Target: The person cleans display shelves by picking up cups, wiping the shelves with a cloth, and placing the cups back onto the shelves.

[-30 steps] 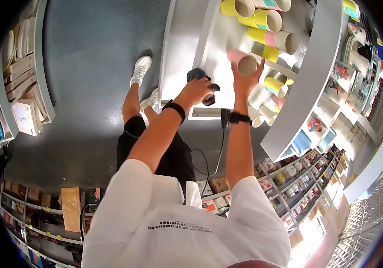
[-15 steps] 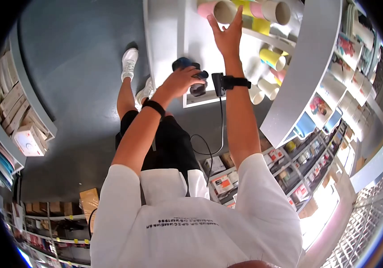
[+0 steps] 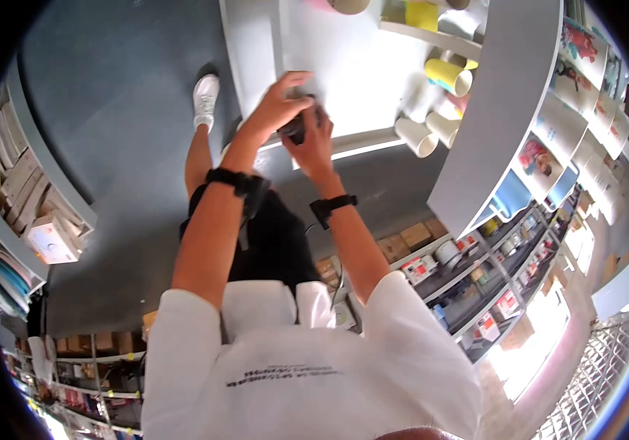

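Note:
A dark, rounded object (image 3: 295, 130) is held between my two hands over the front part of the white shelf. My left hand (image 3: 273, 111) curves round it from the left, thumb and fingers bent about its upper side. From the right, my right hand (image 3: 313, 149) closes its fingers on the same object. Both hands cover much of it, so its exact kind does not show. A pink and white cup (image 3: 349, 6) lies on the shelf beyond my hands, cut off by the top edge of the view.
The white shelf (image 3: 256, 44) has a raised front edge. On its right lie a yellow cup (image 3: 444, 75) and white cups (image 3: 416, 136). A grey panel (image 3: 509, 110) stands farther right, with picture mugs (image 3: 538, 158) beyond it. Boxes (image 3: 54, 238) sit on shelving at left.
My right hand has left the pink cup and come down to the dark object beside my left hand. The view has shifted, so the pink cup is now nearly out of sight.

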The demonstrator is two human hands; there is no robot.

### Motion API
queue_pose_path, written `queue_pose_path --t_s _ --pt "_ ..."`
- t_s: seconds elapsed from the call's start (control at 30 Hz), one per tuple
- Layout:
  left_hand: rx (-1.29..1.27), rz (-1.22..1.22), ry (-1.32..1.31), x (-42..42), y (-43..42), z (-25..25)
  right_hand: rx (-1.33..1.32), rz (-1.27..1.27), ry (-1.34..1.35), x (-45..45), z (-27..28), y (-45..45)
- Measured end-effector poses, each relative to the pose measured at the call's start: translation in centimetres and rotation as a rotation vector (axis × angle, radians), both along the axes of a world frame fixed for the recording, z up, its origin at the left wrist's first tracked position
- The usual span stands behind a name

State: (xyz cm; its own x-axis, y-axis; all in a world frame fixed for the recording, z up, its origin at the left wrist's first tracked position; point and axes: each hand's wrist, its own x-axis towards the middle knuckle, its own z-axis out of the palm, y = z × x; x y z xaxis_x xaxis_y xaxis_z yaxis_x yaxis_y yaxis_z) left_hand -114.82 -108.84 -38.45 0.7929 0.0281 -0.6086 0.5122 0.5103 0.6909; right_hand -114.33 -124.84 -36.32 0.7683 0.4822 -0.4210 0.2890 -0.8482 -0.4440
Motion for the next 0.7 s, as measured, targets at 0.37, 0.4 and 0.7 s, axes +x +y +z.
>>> queue_pose_path --t_s 0.37,0.4,0.7 --pt "0.588 0.079 0.504 2.8 -3.0 -2.6 0.208 -0.384 -0.627 13.6 -3.4 -7.6" --pt "0.654 0.228 0.479 3.1 -4.1 -3.5 0.115 -0.517 -0.593 15.8 -3.0 -7.8" --pt "0.831 0.576 0.456 4.6 -7.2 -5.7 -0.348 -0.322 -0.316 20.2 -6.3 -2.0"
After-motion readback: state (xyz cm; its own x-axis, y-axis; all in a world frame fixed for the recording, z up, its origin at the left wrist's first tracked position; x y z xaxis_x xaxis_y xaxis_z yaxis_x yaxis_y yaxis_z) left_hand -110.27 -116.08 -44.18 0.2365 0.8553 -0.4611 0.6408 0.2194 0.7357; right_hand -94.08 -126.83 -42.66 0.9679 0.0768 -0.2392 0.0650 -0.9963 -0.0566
